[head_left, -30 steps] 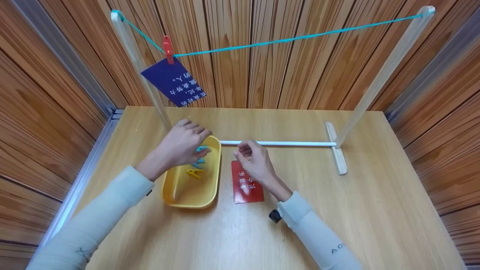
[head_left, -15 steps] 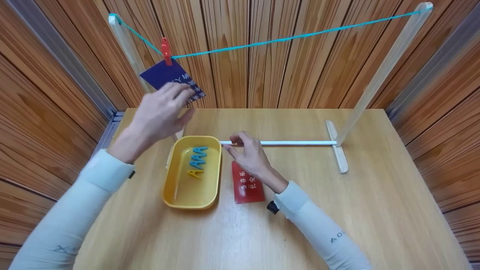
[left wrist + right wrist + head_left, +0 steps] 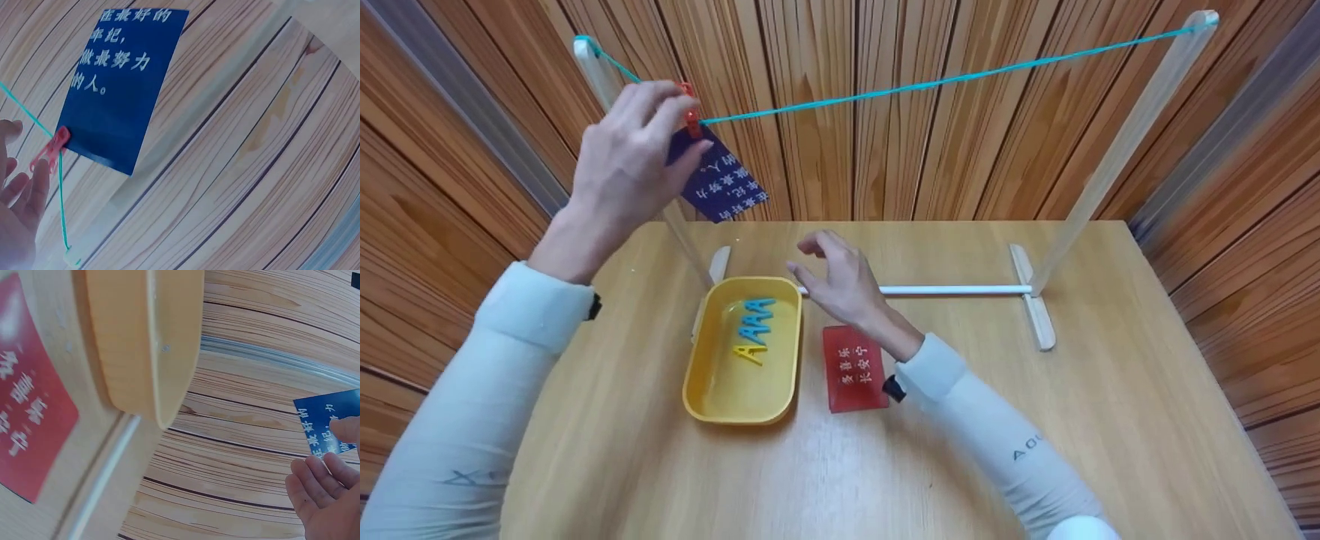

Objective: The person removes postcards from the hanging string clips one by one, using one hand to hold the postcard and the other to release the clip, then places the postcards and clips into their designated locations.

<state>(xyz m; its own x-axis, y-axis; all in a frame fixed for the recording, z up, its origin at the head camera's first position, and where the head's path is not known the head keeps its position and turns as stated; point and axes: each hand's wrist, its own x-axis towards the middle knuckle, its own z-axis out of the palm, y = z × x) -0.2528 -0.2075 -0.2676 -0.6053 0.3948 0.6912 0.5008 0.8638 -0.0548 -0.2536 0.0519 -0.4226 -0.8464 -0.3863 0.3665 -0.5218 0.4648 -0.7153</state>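
Observation:
A red clothespin (image 3: 53,147) clips a dark blue card (image 3: 121,84) with white writing to a turquoise string (image 3: 945,80). My left hand (image 3: 622,154) is at the clothespin, its thumb and fingers apart around it in the left wrist view. One fingertip appears to touch the clothespin's handle end or lie just in front of it. My right hand (image 3: 844,281) hovers above the white crossbar (image 3: 952,290), fingers loosely bent and holding nothing. Below it on the table lies a red card (image 3: 851,371) with white writing, partly beside the right wrist.
A yellow tray (image 3: 688,390) stands left of the red card, holding several blue clothespins (image 3: 756,321) and a yellow clothespin (image 3: 749,353). The stand's right post (image 3: 1125,150) and left post (image 3: 594,71) carry the string. Wood-patterned walls enclose the table.
My left hand has risen from over the yellow tray, up and left to the red clothespin. My right hand has moved slightly up and left, uncovering more of the red card.

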